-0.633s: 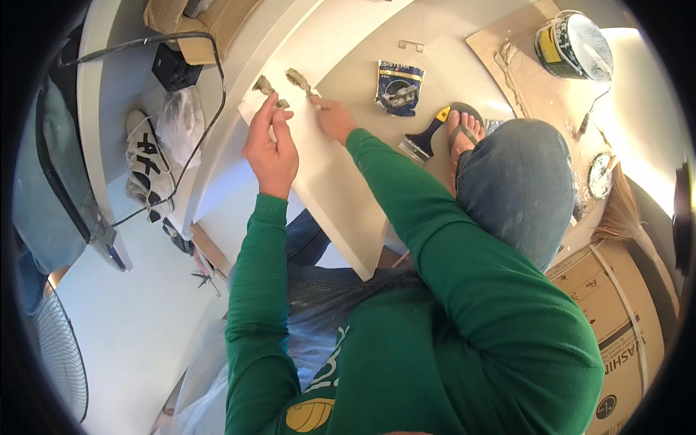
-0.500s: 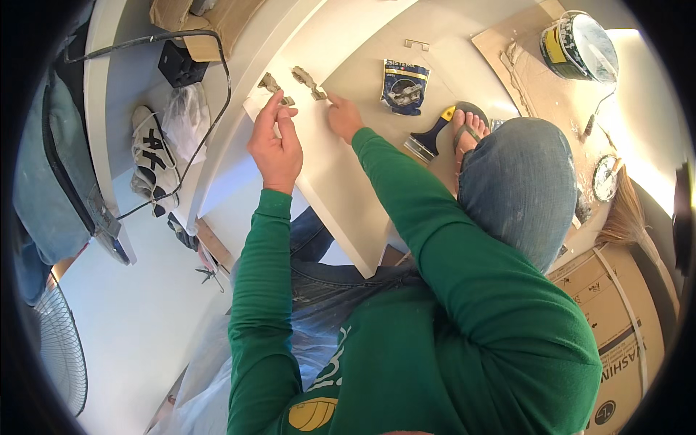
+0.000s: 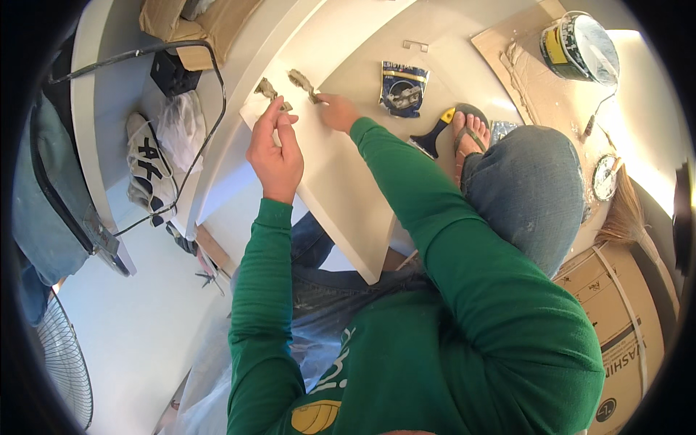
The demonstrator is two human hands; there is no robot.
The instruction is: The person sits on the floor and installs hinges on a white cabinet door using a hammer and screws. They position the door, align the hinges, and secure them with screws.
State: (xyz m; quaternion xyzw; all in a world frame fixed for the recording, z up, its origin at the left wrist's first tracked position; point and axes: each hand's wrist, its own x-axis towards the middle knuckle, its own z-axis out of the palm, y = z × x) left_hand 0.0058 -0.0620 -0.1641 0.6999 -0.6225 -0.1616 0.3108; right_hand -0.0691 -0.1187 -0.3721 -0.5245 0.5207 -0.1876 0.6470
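Observation:
Two metal cabinet hinges sit at the joint between a white board [image 3: 348, 196] and a pale cabinet frame [image 3: 308, 14]. My left hand [image 3: 277, 159] is at the nearer-left hinge [image 3: 266, 88]. Its index finger stretches to the hinge's lower end, the thumb stands apart, and the other fingers are partly curled. My right hand [image 3: 338, 113] is closed at the lower end of the other hinge [image 3: 301, 81], its fingertips on the metal. The exact grip is partly hidden. Both hands are above the board's far end.
A dark blue hardware packet [image 3: 404, 88], a metal handle [image 3: 415, 46] and a brush with a yellow-tipped handle [image 3: 435, 135] lie right of the board. A paint bucket [image 3: 580, 49] is at far right. A shoe [image 3: 150, 170] and black cable [image 3: 223, 87] are at left.
My right hand has shifted slightly left and closer to its hinge. The left hand keeps nearly the same pose at its hinge. The view has moved a little.

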